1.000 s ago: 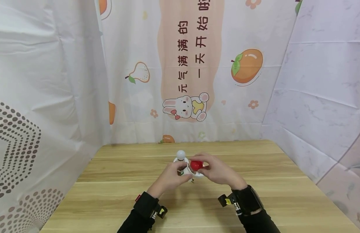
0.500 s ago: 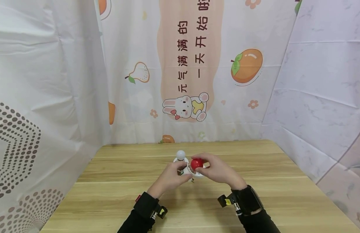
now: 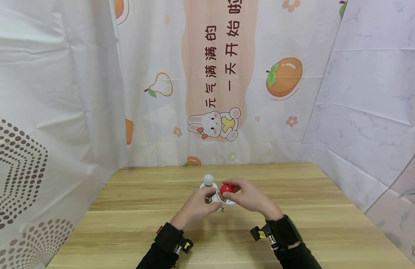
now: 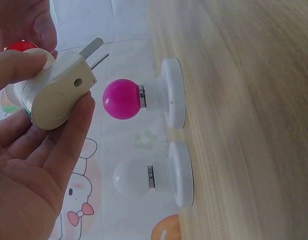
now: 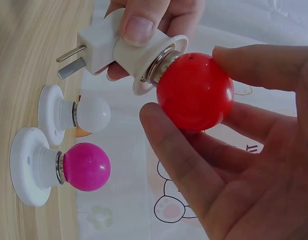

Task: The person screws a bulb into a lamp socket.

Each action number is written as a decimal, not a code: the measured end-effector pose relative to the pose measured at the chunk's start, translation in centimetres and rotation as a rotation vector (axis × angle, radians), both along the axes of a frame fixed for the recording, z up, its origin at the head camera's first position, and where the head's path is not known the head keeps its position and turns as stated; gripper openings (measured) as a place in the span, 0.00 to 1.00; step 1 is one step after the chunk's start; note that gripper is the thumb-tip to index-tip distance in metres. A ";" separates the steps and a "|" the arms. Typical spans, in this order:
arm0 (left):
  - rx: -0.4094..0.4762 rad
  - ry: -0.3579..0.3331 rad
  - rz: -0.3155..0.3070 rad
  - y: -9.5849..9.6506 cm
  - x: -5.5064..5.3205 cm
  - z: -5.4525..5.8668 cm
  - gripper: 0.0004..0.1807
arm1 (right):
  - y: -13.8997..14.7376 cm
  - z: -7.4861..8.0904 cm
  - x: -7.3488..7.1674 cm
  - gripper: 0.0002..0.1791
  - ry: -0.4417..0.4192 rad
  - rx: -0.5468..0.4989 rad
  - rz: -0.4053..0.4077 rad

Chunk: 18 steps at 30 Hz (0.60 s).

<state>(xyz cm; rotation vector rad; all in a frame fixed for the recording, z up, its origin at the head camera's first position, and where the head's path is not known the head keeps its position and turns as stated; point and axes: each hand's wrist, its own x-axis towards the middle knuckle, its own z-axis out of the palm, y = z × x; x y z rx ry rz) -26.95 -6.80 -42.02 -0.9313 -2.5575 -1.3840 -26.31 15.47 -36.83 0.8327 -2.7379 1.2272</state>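
My left hand holds a white plug-in lamp socket between thumb and fingers. Two metal prongs stick out of its plug end. Facing the right hand, the socket's round mouth has the metal base of a red light bulb sitting in it. Fingers of my right hand are curled round the bulb's red globe, one fingertip at its upper side and another at its lower side in the right wrist view. Both hands are raised above the wooden table.
Beyond the hands, two round white lamp bases stand on the table. One carries a magenta bulb, the other a white bulb. A printed curtain hangs behind the table, with further cloth sheets at left and right.
The right fingers have shifted slightly round the red bulb, leaving more of its globe showing in the head view. The left hand and the lamp socket stay nearly in place.
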 end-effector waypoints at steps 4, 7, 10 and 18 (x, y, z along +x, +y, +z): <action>0.005 0.005 -0.004 0.0 0.0 0.0 0.14 | -0.2 0.1 0.0 0.24 -0.030 -0.005 -0.029; 0.009 0.006 -0.007 0.0 -0.1 0.0 0.14 | -0.3 0.1 0.0 0.24 -0.050 -0.012 -0.047; 0.007 0.007 -0.005 0.0 -0.1 0.0 0.14 | -0.4 0.1 0.1 0.24 -0.060 -0.018 -0.049; 0.021 0.012 -0.012 0.0 -0.1 -0.2 0.14 | -0.8 -0.2 0.0 0.28 -0.015 -0.056 -0.047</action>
